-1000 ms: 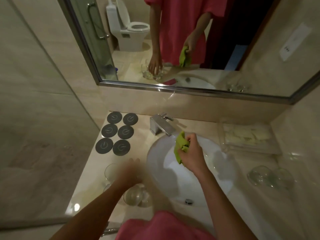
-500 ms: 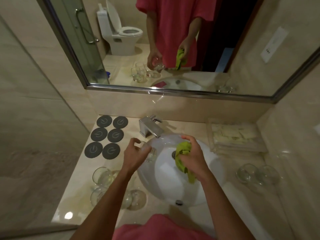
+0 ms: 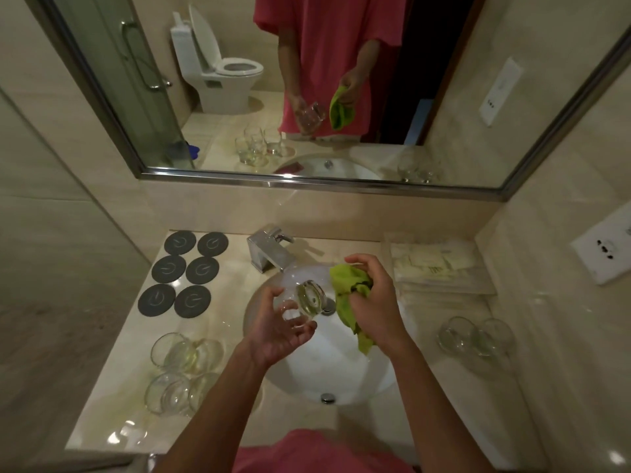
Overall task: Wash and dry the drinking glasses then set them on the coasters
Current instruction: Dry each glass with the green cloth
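Observation:
My left hand (image 3: 278,327) holds a clear drinking glass (image 3: 305,300) tilted on its side over the white sink (image 3: 321,373), its thick base pointing toward my right hand. My right hand (image 3: 374,303) grips a green cloth (image 3: 350,298) just right of the glass. Several dark round coasters (image 3: 186,273) lie bare at the counter's back left. Several more glasses (image 3: 177,370) stand on the counter left of the sink, and two glasses (image 3: 476,337) stand to its right.
A chrome faucet (image 3: 269,249) rises behind the sink. A clear tray with white packets (image 3: 437,264) sits at the back right. A wall mirror (image 3: 307,80) hangs above the counter. A glass partition (image 3: 68,268) borders the counter's left side.
My left hand picked a glass from the group at the left and brought it over the sink. My right hand with the cloth stayed above the basin, close to the glass.

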Tool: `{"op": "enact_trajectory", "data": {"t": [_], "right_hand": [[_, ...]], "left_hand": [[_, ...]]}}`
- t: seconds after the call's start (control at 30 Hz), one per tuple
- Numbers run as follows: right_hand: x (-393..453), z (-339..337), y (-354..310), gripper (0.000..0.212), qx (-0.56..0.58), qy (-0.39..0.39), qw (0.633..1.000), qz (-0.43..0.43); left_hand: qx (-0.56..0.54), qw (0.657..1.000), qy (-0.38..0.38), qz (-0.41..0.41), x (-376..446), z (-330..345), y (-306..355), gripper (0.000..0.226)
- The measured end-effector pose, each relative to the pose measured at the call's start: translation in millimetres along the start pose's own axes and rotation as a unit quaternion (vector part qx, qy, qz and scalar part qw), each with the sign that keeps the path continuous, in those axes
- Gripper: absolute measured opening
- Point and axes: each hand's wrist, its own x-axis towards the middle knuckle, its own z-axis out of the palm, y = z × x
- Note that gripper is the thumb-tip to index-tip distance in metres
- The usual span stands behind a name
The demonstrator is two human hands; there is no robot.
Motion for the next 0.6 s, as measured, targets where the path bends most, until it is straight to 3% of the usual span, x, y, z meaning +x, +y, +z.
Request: {"op": "enact_trajectory", "data": {"t": [0.2, 0.37, 0.5, 0.6], "right_hand": [[-6, -3, -12, 0.065, -0.002, -0.021, 0.999, -0.041], [-9, 2, -2, 0.067, -0.149, -0.165, 0.975, -0.027], [-10, 4, 2, 0.042, -0.149, -0.163, 0.975, -0.022], [-9, 1, -3, 0.015, -0.102, -0.140, 0.984, -0.034]], "left_hand": [[0.134, 0.984, 0.077, 0.087, -6, 23, -12, 0.045], [0.231, 0.945, 0.097, 0.209, -19, 40, -19, 0.053], [0.278, 0.924, 0.093, 0.244, -23, 38, -18, 0.064], [0.287, 0.922, 0.096, 0.242, -23, 38, -17, 0.055]]}}
